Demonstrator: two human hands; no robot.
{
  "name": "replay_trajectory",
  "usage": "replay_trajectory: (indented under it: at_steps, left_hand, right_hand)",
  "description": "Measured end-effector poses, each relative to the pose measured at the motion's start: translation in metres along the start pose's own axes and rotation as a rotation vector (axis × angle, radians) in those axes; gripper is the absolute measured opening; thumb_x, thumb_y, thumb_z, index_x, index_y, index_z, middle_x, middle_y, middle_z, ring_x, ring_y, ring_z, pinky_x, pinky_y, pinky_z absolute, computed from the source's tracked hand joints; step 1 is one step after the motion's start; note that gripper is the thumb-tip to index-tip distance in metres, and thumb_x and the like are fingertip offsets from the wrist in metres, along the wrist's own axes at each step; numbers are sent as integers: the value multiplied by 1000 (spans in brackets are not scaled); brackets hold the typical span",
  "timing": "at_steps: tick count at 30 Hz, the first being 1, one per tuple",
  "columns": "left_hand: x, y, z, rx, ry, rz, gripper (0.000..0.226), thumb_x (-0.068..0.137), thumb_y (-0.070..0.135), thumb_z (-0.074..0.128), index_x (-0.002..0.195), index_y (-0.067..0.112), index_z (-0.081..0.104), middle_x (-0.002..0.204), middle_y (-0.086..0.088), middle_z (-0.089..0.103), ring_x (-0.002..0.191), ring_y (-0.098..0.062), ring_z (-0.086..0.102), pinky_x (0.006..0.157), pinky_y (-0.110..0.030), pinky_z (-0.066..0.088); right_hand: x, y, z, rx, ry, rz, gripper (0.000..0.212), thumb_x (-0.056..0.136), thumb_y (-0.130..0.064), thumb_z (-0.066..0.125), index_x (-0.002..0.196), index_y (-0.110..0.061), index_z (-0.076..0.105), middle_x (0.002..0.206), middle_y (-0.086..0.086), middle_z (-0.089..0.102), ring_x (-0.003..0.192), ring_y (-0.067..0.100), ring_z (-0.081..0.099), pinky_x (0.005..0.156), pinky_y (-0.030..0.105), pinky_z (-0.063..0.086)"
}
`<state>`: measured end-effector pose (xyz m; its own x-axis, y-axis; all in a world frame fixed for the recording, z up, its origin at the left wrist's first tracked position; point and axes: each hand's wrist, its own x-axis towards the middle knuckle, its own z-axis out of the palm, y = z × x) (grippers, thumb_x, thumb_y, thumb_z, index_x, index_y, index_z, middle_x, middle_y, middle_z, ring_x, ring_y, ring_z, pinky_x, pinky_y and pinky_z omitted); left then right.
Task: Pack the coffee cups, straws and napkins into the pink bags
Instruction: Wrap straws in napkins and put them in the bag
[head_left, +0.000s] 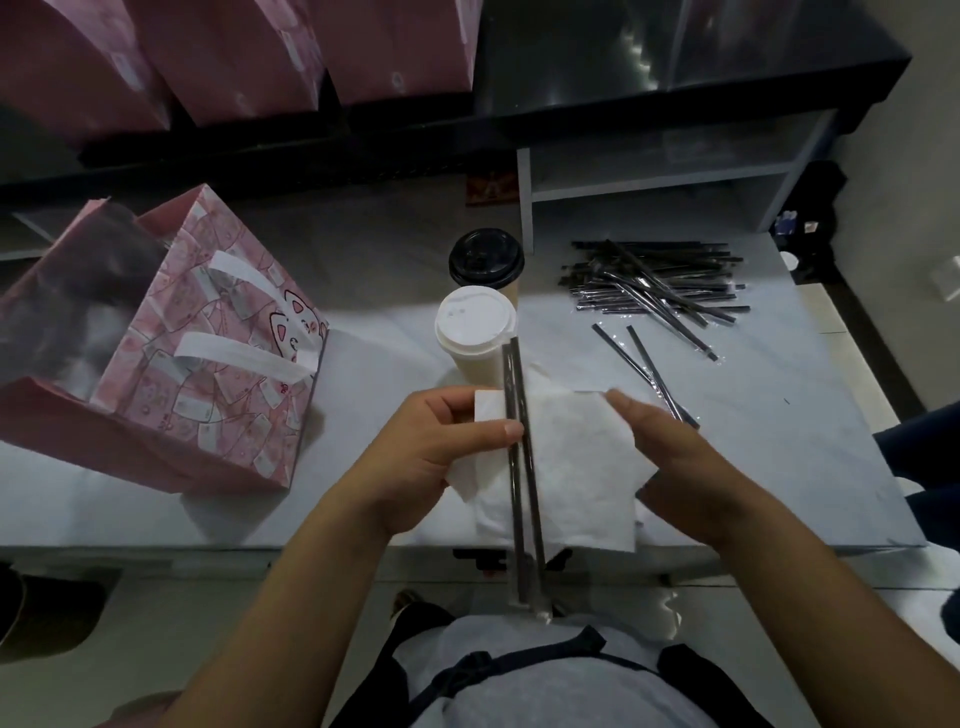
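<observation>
Head view, looking down at a pale counter (779, 467) from above the person's chest.

The left hand (441, 441) holds a white napkin (571, 467) just above the counter's near edge. Its thumb pins two wrapped black straws (522, 467) flat against the napkin, with the other fingers curled underneath. The straws run lengthwise toward the viewer and stick out past the napkin at both ends.

The right hand (675, 467) lies at the napkin's right edge, fingers fairly straight; whether it grips the paper or only steadies it cannot be told.

Just beyond the hands stand two lidded cups: one with a white lid (475, 322), and behind it, touching or nearly so, one with a black lid (485, 257).

To the left stands an open pink bag (208, 364) with white handles, tilted, its mouth facing up and left. More pink bags (234, 62) line a dark shelf at the back.

To the right lies a loose pile of straws (654, 283), with two single ones (639, 364) nearer.

Handling, as a judgement: the napkin is soft and light and would crumple or slip free, so it is best pinched together with the straws near their middle. The slick wrappers may slide. The cups are probably stiff-walled; take them round the body, upright, not by the lid.
</observation>
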<state>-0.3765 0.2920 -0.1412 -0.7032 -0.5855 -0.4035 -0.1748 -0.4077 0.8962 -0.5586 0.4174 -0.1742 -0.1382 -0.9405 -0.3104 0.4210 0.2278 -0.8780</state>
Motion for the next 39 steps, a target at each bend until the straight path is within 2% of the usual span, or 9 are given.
replay_trajectory:
  at_steps: [3,6,8,13,18,22,27,30,39]
  left_hand:
    - [8,-4,4,87,255,44,18,84,5,71,101,10,76,94,-9,78,88,-27,75,70,-32,57]
    - [9,-15,4,25,381,38,17,85,1,70,100,9,76,90,-7,78,80,-22,76,62,-26,56]
    - [9,-23,3,-7,424,13,18,85,1,71,101,7,75,91,-9,78,81,-24,76,64,-29,57]
    - [9,-32,6,-31,459,-14,15,84,3,73,99,5,75,89,-12,78,77,-24,74,63,-31,57]
    - [9,-36,2,-71,456,-26,17,83,5,74,100,3,74,93,-15,77,79,-27,73,66,-33,57]
    - [6,-35,-5,-90,425,-48,19,84,7,75,102,5,72,95,-14,77,78,-24,74,62,-32,58]
    - [-5,-25,-20,-137,279,-77,22,92,16,66,108,2,68,96,-15,73,83,-27,73,70,-40,60]
    - [-17,-11,-41,-263,162,-53,23,96,12,53,109,2,69,94,-17,69,89,-32,71,80,-47,60]
    - [-64,47,-91,-101,214,161,21,74,20,72,92,9,77,68,-8,67,58,-16,61,64,-31,58]
  right_hand:
    - [-1,5,9,261,-63,137,36,80,-46,64,92,-16,78,89,6,74,77,20,71,67,31,59]
    - [-2,28,14,314,-64,87,44,91,-42,55,124,-14,63,126,12,67,114,33,64,93,51,55]
    - [-2,43,19,190,18,39,39,83,-29,71,115,-7,67,118,15,70,110,38,65,87,47,58]
    - [1,52,30,-205,252,-49,6,89,-8,67,91,-8,73,86,7,77,82,24,74,66,29,59]
    - [7,53,38,-432,319,-104,26,88,-18,71,63,-14,68,62,1,69,64,19,69,64,45,58]
    - [13,56,47,-546,367,-110,32,86,-24,72,58,-13,62,55,3,62,57,27,61,57,46,52]
    - [22,44,63,-493,289,-90,19,87,-25,71,74,-11,75,67,10,71,64,29,68,59,44,55]
    - [29,28,76,-400,231,-54,11,86,-6,69,76,-7,75,70,11,74,64,23,71,59,34,58]
    - [46,-30,144,-376,-114,-101,12,76,-3,66,78,-7,78,73,17,72,66,21,68,62,24,53]
